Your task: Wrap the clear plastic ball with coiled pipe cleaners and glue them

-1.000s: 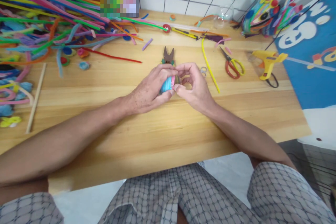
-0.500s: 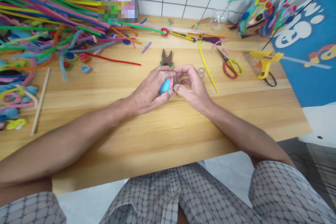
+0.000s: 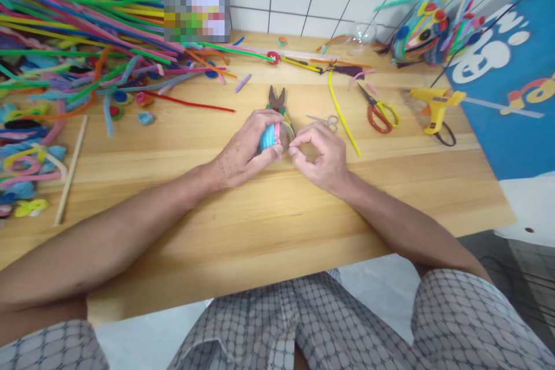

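Note:
My left hand (image 3: pixel 240 153) is wrapped round a small rounded object covered in blue and pink pipe cleaner (image 3: pixel 269 139), whose see-through end faces right. Just to the right of that end, my right hand (image 3: pixel 323 156) has thumb and forefinger pinched together; whatever is between the tips is too small to make out. Pliers with green handles (image 3: pixel 276 98) lie right behind the held object. Small silver scissors (image 3: pixel 323 121) rest behind my right hand, beside a yellow pipe cleaner (image 3: pixel 342 115).
A heap of coloured pipe cleaners (image 3: pixel 87 29) fills the left back, with a wooden stick (image 3: pixel 71 170) nearer. Red-and-yellow scissors (image 3: pixel 379 115) and a yellow glue gun (image 3: pixel 436 107) lie right. Behind them stand a clear ball (image 3: pixel 361 37) and pipe-cleaner fish (image 3: pixel 422 32).
My right hand has drawn back slightly to the right from the wrapped object, its thumb and forefinger now pinched. The silver scissors show more fully. My left hand keeps its hold.

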The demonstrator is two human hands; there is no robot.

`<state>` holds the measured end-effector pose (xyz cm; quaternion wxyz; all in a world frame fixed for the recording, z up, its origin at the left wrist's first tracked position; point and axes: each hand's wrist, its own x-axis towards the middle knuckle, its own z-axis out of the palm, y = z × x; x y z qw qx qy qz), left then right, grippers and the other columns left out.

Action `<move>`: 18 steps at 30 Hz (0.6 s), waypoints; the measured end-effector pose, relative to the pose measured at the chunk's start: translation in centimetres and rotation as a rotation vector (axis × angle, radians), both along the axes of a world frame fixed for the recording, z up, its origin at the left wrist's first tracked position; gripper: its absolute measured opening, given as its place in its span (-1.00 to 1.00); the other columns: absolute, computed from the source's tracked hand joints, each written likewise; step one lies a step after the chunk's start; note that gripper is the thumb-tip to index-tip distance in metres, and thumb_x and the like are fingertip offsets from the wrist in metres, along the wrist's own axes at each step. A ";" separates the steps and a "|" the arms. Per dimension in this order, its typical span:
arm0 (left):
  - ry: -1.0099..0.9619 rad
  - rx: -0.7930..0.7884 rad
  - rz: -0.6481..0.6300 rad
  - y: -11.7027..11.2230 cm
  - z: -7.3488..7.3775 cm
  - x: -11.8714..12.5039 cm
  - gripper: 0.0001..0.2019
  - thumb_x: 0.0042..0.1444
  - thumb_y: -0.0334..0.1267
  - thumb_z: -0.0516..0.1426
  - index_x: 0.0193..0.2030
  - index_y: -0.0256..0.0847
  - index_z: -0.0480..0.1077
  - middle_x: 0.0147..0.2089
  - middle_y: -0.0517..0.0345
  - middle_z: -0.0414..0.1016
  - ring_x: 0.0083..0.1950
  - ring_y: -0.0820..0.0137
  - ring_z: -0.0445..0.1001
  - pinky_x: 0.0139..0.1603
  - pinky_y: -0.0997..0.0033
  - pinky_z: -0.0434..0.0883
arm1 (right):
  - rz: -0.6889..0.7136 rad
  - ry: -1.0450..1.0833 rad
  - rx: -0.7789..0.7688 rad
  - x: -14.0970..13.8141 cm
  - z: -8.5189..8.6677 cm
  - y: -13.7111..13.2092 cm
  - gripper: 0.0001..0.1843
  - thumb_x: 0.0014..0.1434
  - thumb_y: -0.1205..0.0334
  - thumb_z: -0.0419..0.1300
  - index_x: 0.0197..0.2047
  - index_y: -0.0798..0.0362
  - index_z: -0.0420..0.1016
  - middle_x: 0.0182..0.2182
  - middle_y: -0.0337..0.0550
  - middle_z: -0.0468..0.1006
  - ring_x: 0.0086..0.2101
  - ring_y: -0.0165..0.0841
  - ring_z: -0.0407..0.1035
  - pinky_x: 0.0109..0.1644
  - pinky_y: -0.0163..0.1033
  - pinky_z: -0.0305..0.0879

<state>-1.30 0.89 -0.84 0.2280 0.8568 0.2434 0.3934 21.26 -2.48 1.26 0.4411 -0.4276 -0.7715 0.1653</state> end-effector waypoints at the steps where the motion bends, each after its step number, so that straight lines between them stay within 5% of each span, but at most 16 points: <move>1: 0.000 -0.018 0.010 0.0 0.0 -0.1 -0.54 0.51 0.01 0.07 0.39 -0.16 0.23 0.30 -0.19 0.42 0.35 0.11 0.44 0.39 -0.05 0.45 | 0.011 -0.016 0.007 0.1 -0.1 0.0 -0.93 0.19 0.23 0.30 -0.27 -0.13 0.48 -0.27 -0.18 0.61 -0.16 -0.14 0.50 0.06 0.12 0.46; 7: 0.009 -0.143 0.094 0.2 -0.1 -0.4 -0.50 0.51 0.13 0.02 0.38 -0.14 0.26 0.30 -0.12 0.45 0.29 0.11 0.48 0.39 -0.04 0.44 | 0.077 -0.026 -0.034 0.3 -1.2 0.5 -0.50 0.16 0.15 0.36 0.17 -0.12 0.44 0.18 0.03 0.57 0.19 0.00 0.44 0.22 0.23 0.45; 14: 0.010 -0.201 0.091 0.3 0.1 -0.7 -0.54 0.56 0.09 -0.06 0.39 -0.12 0.26 0.30 -0.08 0.47 0.28 0.15 0.48 0.39 0.01 0.43 | 0.049 0.021 -0.067 -0.5 -1.4 0.3 -0.53 0.20 0.19 0.35 0.16 -0.11 0.42 0.17 0.03 0.56 0.18 -0.01 0.46 0.15 0.17 0.51; 18: 0.047 -0.150 0.061 0.5 0.3 -0.7 -0.38 0.44 0.26 0.07 0.40 -0.14 0.24 0.30 -0.15 0.44 0.30 0.07 0.47 0.37 -0.06 0.44 | 0.013 0.023 -0.093 -0.7 -1.2 0.3 -0.54 0.16 0.18 0.38 0.11 -0.14 0.41 0.12 -0.01 0.57 0.12 -0.03 0.47 0.11 0.15 0.53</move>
